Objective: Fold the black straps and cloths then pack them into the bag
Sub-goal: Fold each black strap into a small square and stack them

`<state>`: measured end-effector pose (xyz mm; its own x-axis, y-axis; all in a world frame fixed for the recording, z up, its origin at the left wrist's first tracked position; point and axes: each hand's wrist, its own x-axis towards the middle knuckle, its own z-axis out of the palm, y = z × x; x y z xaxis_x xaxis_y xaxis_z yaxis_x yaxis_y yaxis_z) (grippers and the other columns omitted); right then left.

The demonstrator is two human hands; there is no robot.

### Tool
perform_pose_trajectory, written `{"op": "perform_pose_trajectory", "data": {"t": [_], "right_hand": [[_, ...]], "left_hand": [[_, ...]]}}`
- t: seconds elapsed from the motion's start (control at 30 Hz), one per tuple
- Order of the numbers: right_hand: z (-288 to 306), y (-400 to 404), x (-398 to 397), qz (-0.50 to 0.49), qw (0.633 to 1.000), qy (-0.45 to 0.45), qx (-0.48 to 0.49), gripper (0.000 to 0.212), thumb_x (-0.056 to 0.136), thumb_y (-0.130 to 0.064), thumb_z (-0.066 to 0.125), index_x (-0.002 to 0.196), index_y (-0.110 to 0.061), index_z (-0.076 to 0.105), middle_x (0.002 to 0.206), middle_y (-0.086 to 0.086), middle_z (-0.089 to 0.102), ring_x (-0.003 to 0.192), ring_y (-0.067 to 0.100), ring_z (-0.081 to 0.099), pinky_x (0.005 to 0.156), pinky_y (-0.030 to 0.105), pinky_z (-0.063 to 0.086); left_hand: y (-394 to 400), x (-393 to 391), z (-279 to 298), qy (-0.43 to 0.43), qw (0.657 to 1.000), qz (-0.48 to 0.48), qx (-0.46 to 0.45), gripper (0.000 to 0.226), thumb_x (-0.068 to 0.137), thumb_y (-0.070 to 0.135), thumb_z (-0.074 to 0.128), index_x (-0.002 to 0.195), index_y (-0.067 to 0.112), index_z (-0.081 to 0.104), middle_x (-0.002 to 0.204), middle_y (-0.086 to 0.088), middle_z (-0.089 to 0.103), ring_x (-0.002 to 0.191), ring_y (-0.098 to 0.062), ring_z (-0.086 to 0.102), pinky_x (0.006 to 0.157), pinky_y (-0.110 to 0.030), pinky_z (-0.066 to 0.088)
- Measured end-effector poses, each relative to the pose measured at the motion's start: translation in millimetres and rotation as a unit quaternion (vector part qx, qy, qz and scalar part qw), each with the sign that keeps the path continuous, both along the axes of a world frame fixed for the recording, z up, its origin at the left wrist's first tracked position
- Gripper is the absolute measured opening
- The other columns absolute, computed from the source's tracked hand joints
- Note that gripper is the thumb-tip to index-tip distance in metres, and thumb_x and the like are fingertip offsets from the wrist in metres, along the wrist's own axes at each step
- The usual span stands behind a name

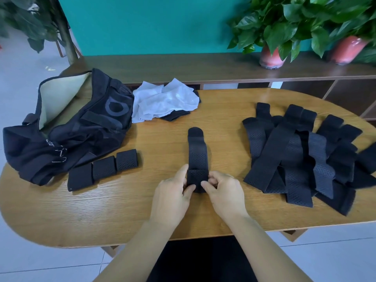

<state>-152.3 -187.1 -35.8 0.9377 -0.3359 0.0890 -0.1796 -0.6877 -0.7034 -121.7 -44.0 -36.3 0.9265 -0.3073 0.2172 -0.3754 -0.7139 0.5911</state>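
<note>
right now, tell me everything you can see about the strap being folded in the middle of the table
The strap is black, soft-looking fabric dotted with small holes, with a plain rounded tab at its far end. It lies flat on the wooden table, running straight away from the person. Its near end is folded over into a short doubled section, which the left hand and right hand pinch from either side. Nothing else touches it.

head view, looking down (close) over table [142, 210]

My strap [197, 157] is black with tiny perforated dots — the desk [142, 210] light wood-grain, the cloth [166, 102] white.
</note>
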Motion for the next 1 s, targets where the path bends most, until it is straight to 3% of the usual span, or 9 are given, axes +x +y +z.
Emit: {"op": "perform_pose_trajectory", "data": {"t": [0.1,0.27,0.4,0.6,0.67,0.73,0.83,0.93,1.0], "right_hand": [[0.8,0.0,3.4,0.001,1.000,0.006,-0.002,0.033,0.092,-0.024,0.062,0.124,-0.016,0.063,0.095,-0.003,0.066,0.098,0.013,0.058,0.082,0.032,0.050],[-0.1,-0.1,3.1,-0.008,1.000,0.013,-0.021,0.023,0.093,-0.020,0.060,0.112,-0.009,0.065,0.086,0.003,0.068,0.086,0.019,0.061,0.077,0.036,0.052],[-2.0,1.4,4.3,-0.012,0.999,0.014,-0.033,0.040,0.093,-0.023,0.061,0.132,-0.018,0.055,0.097,-0.002,0.064,0.090,0.014,0.060,0.080,0.030,0.050],[-5.6,-2.4,8.1,0.000,0.997,0.017,-0.077,0.046,0.093,-0.026,0.060,0.137,-0.019,0.047,0.121,-0.001,0.052,0.088,0.016,0.059,0.077,0.027,0.050],[-8.0,-1.2,8.1,0.014,0.995,0.002,-0.101,0.041,0.092,-0.021,0.062,0.131,-0.014,0.054,0.124,0.002,0.051,0.087,0.021,0.061,0.074,0.031,0.052],[-15.0,-1.6,7.9,0.035,0.985,-0.046,-0.160,0.028,0.084,-0.012,0.070,0.111,-0.007,0.066,0.117,0.007,0.056,0.086,0.026,0.063,0.068,0.035,0.055],[-21.9,-4.6,5.4,0.054,0.961,-0.099,-0.252,0.019,0.072,-0.005,0.078,0.089,-0.007,0.071,0.108,0.010,0.065,0.091,0.029,0.065,0.069,0.037,0.054],[-19.4,-6.5,-8.8,0.099,0.953,-0.108,-0.265,0.019,0.077,-0.016,0.067,0.094,-0.009,0.070,0.108,0.005,0.067,0.098,0.024,0.065,0.074,0.033,0.053],[-15.3,-7.7,-24.3,0.134,0.956,-0.084,-0.245,0.033,0.075,-0.026,0.061,0.102,-0.009,0.070,0.114,0.003,0.067,0.107,0.022,0.062,0.083,0.031,0.051]], "left_hand": [[-2.3,5.8,3.3,0.022,1.000,0.008,0.013,0.063,0.092,0.034,0.064,0.147,0.024,0.036,0.108,0.002,0.069,0.098,-0.015,0.065,0.086,-0.031,0.052],[-5.3,10.8,6.9,0.010,0.999,-0.004,0.050,0.044,0.092,0.036,0.062,0.134,0.024,0.052,0.103,0.004,0.068,0.094,-0.013,0.064,0.082,-0.028,0.050],[-9.6,15.9,8.2,0.000,0.994,-0.028,0.107,0.039,0.096,0.038,0.057,0.132,0.024,0.056,0.113,0.000,0.066,0.100,-0.018,0.063,0.084,-0.029,0.049],[-11.8,18.8,-1.0,-0.006,0.982,-0.053,0.181,0.041,0.101,0.035,0.046,0.139,0.021,0.051,0.125,-0.004,0.051,0.096,-0.026,0.063,0.082,-0.036,0.053],[-11.0,18.7,-5.1,-0.045,0.979,-0.064,0.190,0.037,0.099,0.029,0.052,0.133,0.016,0.057,0.118,-0.006,0.052,0.093,-0.025,0.061,0.078,-0.035,0.053],[-10.0,18.5,-9.1,-0.097,0.972,-0.085,0.197,0.030,0.089,0.019,0.067,0.118,0.010,0.068,0.112,-0.006,0.058,0.092,-0.025,0.061,0.073,-0.034,0.050],[-2.0,17.9,-8.6,-0.111,0.965,-0.147,0.188,0.035,0.089,0.024,0.064,0.120,0.008,0.066,0.126,-0.001,0.058,0.110,-0.022,0.058,0.085,-0.034,0.046],[11.4,16.3,-4.6,-0.092,0.955,-0.202,0.198,0.054,0.089,0.041,0.050,0.133,0.010,0.057,0.139,0.004,0.050,0.123,-0.016,0.047,0.099,-0.029,0.037],[17.8,11.1,1.4,-0.093,0.950,-0.217,0.206,0.057,0.083,0.046,0.047,0.128,0.013,0.062,0.133,0.006,0.056,0.117,-0.015,0.052,0.098,-0.028,0.040]]}}
